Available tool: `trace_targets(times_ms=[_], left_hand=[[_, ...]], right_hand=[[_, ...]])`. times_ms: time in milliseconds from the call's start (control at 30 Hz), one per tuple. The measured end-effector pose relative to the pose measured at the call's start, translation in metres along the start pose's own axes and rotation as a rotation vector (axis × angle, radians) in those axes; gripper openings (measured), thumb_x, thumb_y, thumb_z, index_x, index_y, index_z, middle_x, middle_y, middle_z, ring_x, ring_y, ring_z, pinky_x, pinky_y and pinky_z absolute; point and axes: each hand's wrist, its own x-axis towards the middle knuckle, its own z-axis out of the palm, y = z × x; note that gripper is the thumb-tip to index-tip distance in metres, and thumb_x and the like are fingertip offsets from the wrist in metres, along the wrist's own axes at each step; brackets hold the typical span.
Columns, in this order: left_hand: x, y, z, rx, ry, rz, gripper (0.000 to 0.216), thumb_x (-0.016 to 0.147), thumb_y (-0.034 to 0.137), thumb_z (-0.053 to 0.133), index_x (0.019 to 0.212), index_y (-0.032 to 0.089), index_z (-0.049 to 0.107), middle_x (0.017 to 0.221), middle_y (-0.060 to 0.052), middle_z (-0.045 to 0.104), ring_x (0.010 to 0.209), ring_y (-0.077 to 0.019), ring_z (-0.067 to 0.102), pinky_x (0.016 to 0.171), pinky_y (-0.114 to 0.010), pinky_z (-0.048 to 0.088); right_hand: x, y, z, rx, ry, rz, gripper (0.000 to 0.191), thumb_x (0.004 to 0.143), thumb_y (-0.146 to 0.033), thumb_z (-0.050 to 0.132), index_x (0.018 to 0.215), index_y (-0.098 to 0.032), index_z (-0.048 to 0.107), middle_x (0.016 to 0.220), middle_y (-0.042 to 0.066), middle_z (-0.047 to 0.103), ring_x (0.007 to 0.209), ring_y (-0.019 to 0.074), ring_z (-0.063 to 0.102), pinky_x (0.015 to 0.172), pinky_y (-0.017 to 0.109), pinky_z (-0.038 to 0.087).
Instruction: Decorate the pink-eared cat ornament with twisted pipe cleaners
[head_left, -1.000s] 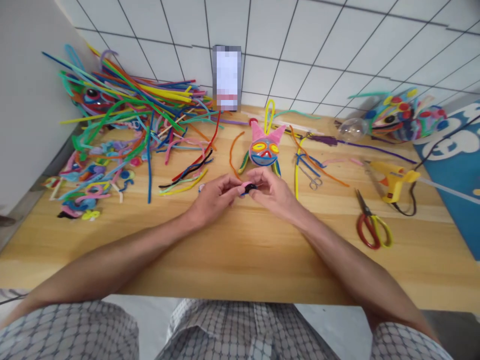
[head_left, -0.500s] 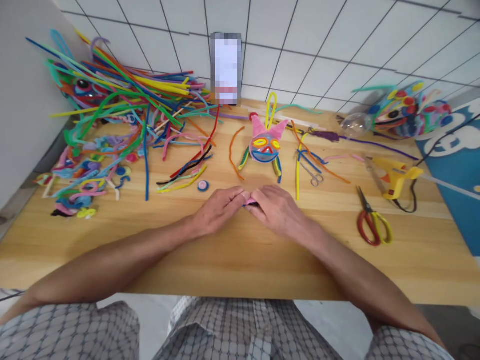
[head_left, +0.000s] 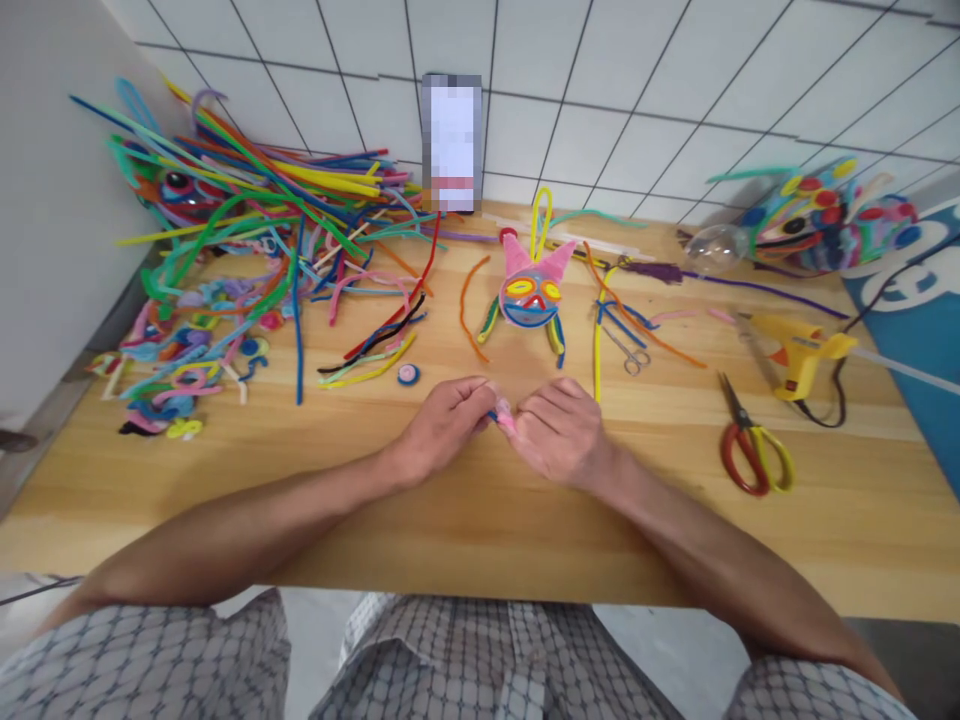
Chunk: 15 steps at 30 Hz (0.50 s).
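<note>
My left hand (head_left: 444, 427) and my right hand (head_left: 559, 433) meet at the middle of the wooden table (head_left: 480, 520), fingers curled and pinched on a small pink and blue pipe-cleaner piece (head_left: 501, 414). Most of that piece is hidden by my fingers. Just beyond my hands lies a pipe-cleaner face with pink ears (head_left: 530, 290). A small pink and blue coiled disc (head_left: 407, 374) sits on the table left of my left hand.
A big heap of coloured pipe cleaners (head_left: 262, 230) fills the far left. Small scissors (head_left: 628, 355), red-and-yellow scissors (head_left: 750, 450) and a yellow glue gun (head_left: 799, 350) lie to the right. A colourful pipe-cleaner figure (head_left: 817, 215) sits at the far right.
Both hands have drawn nearer to me and lowered toward the table. The piece showed as a pink and black disc earlier; now only a pink and blue bit peeks out.
</note>
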Motion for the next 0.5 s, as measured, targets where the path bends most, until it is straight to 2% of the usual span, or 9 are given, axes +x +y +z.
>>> trace_targets(times_ms=[100,267,367,500], left_hand=[[-0.006,0.005,0.0,0.004,-0.015,0.043,0.041,0.093,0.052,0.049,0.066,0.021,0.046,0.058,0.004,0.039,0.055,-0.0112,0.033,0.053,-0.027,0.027],[-0.01,0.0,-0.008,0.054,-0.204,0.101,0.047,0.096,0.058,0.05,0.07,0.02,0.048,0.062,0.005,0.04,0.057,-0.0108,0.034,0.055,-0.026,0.027],[-0.011,-0.004,-0.01,0.175,-0.184,0.178,0.053,0.101,0.06,0.041,0.066,0.02,0.043,0.061,0.004,0.039,0.058,-0.0116,0.035,0.056,-0.027,0.028],[-0.013,-0.007,-0.007,0.421,-0.109,0.316,0.048,0.104,0.043,0.034,0.062,0.02,0.039,0.059,0.002,0.043,0.056,-0.0127,0.038,0.058,-0.03,0.025]], right_hand=[[-0.003,-0.005,-0.002,0.081,0.004,0.039,0.03,0.099,-0.016,0.061,0.071,-0.024,0.054,0.068,0.0,0.065,0.067,0.0182,0.056,0.068,0.039,0.037],[-0.002,-0.007,-0.001,0.195,-0.055,0.097,0.028,0.101,-0.019,0.055,0.074,-0.025,0.053,0.068,0.003,0.062,0.066,0.02,0.055,0.069,0.037,0.04],[0.001,-0.005,-0.002,0.187,-0.155,0.135,0.025,0.1,-0.025,0.059,0.075,-0.024,0.055,0.069,0.003,0.064,0.065,0.0202,0.055,0.069,0.035,0.042],[0.005,-0.008,-0.005,0.114,-0.351,0.169,0.019,0.094,-0.025,0.066,0.076,-0.021,0.063,0.068,0.004,0.068,0.064,0.0203,0.059,0.071,0.036,0.043]])
